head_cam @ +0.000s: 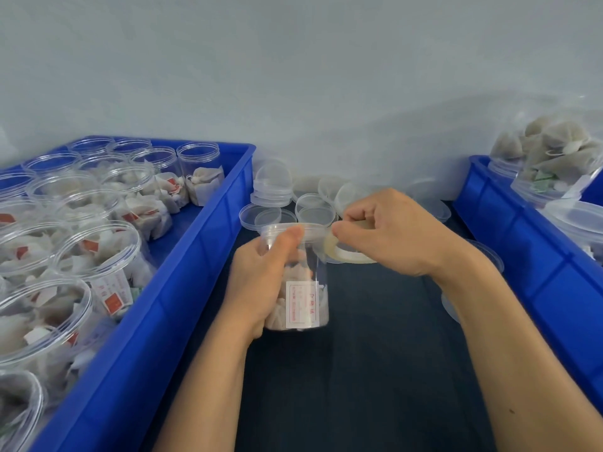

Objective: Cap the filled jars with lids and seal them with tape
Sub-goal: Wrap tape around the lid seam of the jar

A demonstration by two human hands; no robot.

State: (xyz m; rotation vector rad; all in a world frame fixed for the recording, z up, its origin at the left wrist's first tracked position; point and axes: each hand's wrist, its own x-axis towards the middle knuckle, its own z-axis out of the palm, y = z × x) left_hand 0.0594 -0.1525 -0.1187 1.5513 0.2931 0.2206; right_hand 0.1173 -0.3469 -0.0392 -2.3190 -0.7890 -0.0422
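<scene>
Dark cloth (375,370) covers the table under the hands. Left hand (261,282) grips the clear jar (298,278), thumb on its lid (293,230); the jar stands upright, long axis vertical. Right hand (388,233) pinches a tape roll (349,254) beside the lid. Blue crates (182,288) stand on both sides.

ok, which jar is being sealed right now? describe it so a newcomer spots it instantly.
Between the two blue plastic crates, over the dark cloth-covered table, the left hand holds one clear plastic jar of white sachets. The right hand pinches a roll of clear tape at its rim. Unlike the open crate jars, it is lidded, held up and shows a white label.
</scene>
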